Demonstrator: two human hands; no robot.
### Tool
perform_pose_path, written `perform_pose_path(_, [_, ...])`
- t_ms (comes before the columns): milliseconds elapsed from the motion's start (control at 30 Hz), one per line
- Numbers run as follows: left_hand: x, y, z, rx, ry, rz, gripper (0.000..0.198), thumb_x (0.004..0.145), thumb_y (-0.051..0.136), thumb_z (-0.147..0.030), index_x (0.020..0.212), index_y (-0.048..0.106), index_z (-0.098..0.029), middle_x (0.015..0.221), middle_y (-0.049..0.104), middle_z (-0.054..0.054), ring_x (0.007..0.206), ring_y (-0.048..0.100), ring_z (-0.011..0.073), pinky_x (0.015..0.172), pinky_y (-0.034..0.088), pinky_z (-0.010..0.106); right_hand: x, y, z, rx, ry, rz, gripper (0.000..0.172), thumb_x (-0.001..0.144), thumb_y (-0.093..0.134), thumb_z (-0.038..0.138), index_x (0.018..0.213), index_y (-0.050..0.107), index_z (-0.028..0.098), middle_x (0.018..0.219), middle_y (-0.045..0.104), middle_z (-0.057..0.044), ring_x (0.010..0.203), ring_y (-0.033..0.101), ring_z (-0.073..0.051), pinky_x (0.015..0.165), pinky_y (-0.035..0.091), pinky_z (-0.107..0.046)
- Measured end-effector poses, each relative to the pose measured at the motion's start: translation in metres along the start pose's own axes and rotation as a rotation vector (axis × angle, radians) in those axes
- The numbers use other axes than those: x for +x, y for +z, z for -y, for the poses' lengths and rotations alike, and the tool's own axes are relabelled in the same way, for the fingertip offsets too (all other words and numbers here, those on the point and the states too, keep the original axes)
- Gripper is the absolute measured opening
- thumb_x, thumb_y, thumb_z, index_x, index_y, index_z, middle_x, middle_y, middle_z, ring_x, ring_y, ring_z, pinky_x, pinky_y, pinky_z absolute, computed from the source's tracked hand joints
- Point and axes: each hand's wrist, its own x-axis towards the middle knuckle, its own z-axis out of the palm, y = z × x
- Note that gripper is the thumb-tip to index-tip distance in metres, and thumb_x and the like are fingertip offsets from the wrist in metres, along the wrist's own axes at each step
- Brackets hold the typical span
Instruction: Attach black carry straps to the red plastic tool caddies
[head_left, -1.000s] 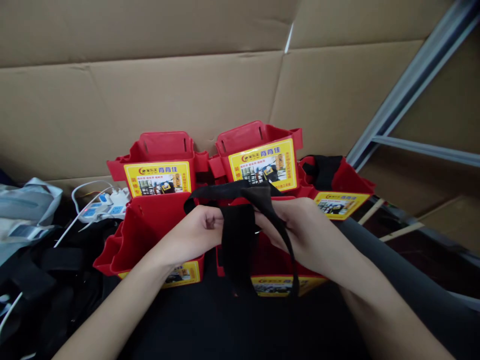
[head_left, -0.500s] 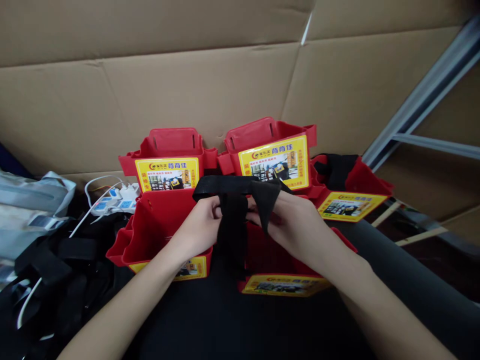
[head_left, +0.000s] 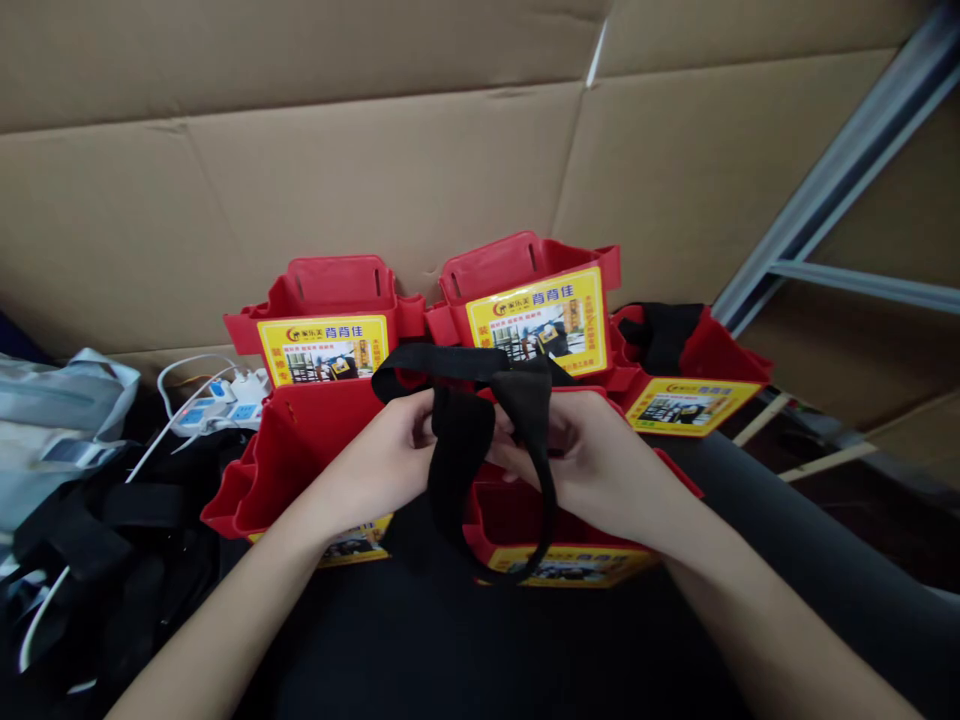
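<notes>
A black webbing strap [head_left: 459, 440] loops between my two hands above the nearer red plastic boxes. My left hand [head_left: 397, 450] is closed on the strap, its fingertips partly behind the webbing. My right hand [head_left: 581, 450] pinches the strap from the other side, and a loop hangs below it. Under my left forearm stands a red box [head_left: 315, 425] with a yellow label. Another red box [head_left: 517, 515] sits beneath my right hand, its yellow label [head_left: 574, 568] crossed by the hanging loop.
Two red boxes [head_left: 337, 280] [head_left: 491, 265] with yellow labels stand against the cardboard wall [head_left: 375, 180]. One more red box [head_left: 739, 350] at right holds black strap. At left lie a power strip [head_left: 225, 405], black straps [head_left: 97, 530] and a pale bag [head_left: 64, 410]. A metal frame [head_left: 832, 170] leans at right.
The strap's free part has swung into a rounder loop hanging in front of the nearer right box. Both hands keep hold of it. The view has shifted slightly, moving the boxes left.
</notes>
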Motion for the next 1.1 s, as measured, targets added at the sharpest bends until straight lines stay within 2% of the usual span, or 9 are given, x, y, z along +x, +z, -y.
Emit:
perform_pose_path(233, [0.002, -0.002, 0.002, 0.024, -0.04, 0.014, 0.027, 0.07, 0.06, -0.016, 0.097, 0.06, -0.013, 0.089, 0.067, 0.004, 0.084, 0.062, 0.0176, 0.067, 0.049, 0.022, -0.001, 0.006, 0.005, 0.073, 0.019, -0.022, 0.005, 0.071, 0.056, 0.013, 0.073, 0.052, 0.015, 0.067, 0.056, 0.0, 0.059, 0.053, -0.011, 0.051, 0.043, -0.02])
perform_pose_path(367, [0.004, 0.0, 0.007, 0.04, -0.01, -0.009, 0.017, 0.068, 0.058, -0.012, 0.085, 0.06, -0.013, 0.082, 0.066, 0.002, 0.081, 0.062, 0.0166, 0.067, 0.048, 0.022, -0.001, 0.005, 0.006, 0.341, 0.059, 0.037, 0.009, 0.074, 0.059, 0.022, 0.077, 0.053, 0.016, 0.065, 0.052, 0.001, 0.052, 0.049, -0.008, 0.047, 0.042, -0.02])
perform_pose_path(533, [0.006, -0.005, 0.01, 0.023, -0.081, -0.054, 0.01, 0.066, 0.051, -0.007, 0.073, 0.053, -0.015, 0.064, 0.061, -0.001, 0.062, 0.062, 0.0135, 0.056, 0.05, 0.023, 0.001, -0.018, -0.001, 0.736, 0.14, 0.09, 0.017, 0.072, 0.063, 0.031, 0.08, 0.055, 0.018, 0.061, 0.045, 0.004, 0.044, 0.039, -0.005, 0.038, 0.035, -0.018])
perform_pose_path(633, [0.006, -0.01, 0.009, 0.008, -0.098, -0.093, 0.011, 0.068, 0.046, -0.007, 0.075, 0.048, -0.016, 0.062, 0.059, -0.002, 0.051, 0.059, 0.0109, 0.049, 0.05, 0.022, -0.001, -0.041, -0.007, 0.816, 0.142, 0.158, 0.022, 0.07, 0.066, 0.037, 0.082, 0.058, 0.02, 0.062, 0.046, 0.004, 0.042, 0.036, -0.004, 0.036, 0.032, -0.017])
perform_pose_path(700, [0.006, -0.012, 0.008, 0.042, -0.077, -0.111, 0.011, 0.069, 0.043, -0.008, 0.076, 0.045, -0.016, 0.06, 0.057, -0.003, 0.048, 0.058, 0.01, 0.046, 0.049, 0.021, -0.002, -0.052, -0.011, 0.708, 0.096, 0.213, 0.019, 0.072, 0.065, 0.038, 0.078, 0.059, 0.021, 0.064, 0.05, 0.003, 0.047, 0.045, -0.006, 0.042, 0.039, -0.019])
perform_pose_path(800, [0.005, -0.013, 0.009, 0.121, -0.025, -0.133, 0.012, 0.069, 0.043, -0.008, 0.075, 0.042, -0.017, 0.057, 0.055, -0.004, 0.048, 0.057, 0.0098, 0.045, 0.048, 0.02, -0.001, -0.054, -0.013, 0.302, -0.063, 0.144, 0.007, 0.08, 0.057, 0.027, 0.083, 0.06, 0.022, 0.085, 0.061, -0.001, 0.078, 0.059, -0.013, 0.07, 0.049, -0.025])
perform_pose_path(900, [0.001, -0.011, 0.007, 0.219, 0.096, -0.145, 0.014, 0.066, 0.045, -0.007, 0.074, 0.043, -0.018, 0.059, 0.053, -0.004, 0.053, 0.055, 0.0094, 0.048, 0.045, 0.018, 0.002, -0.038, -0.011, -0.053, -0.222, 0.015, 0.028, 0.08, 0.056, 0.021, 0.108, 0.056, 0.024, 0.114, 0.058, -0.004, 0.108, 0.053, -0.018, 0.094, 0.042, -0.031])
perform_pose_path(1000, [-0.004, -0.008, 0.003, 0.341, 0.195, -0.13, 0.013, 0.068, 0.044, -0.006, 0.074, 0.048, -0.017, 0.066, 0.054, -0.002, 0.06, 0.052, 0.009, 0.053, 0.041, 0.017, 0.004, -0.021, -0.011, -0.201, -0.279, 0.055, 0.042, 0.081, 0.053, 0.018, 0.121, 0.05, 0.026, 0.121, 0.055, -0.004, 0.113, 0.05, -0.021, 0.098, 0.039, -0.036])
perform_pose_path(1100, [-0.01, -0.006, -0.003, 0.41, 0.236, -0.105, 0.01, 0.072, 0.044, -0.008, 0.073, 0.049, -0.017, 0.069, 0.053, -0.001, 0.063, 0.051, 0.0093, 0.057, 0.04, 0.017, 0.004, -0.014, -0.013, -0.245, -0.245, 0.11, 0.041, 0.084, 0.047, 0.017, 0.124, 0.05, 0.026, 0.107, 0.062, -0.004, 0.097, 0.058, -0.018, 0.087, 0.046, -0.033])
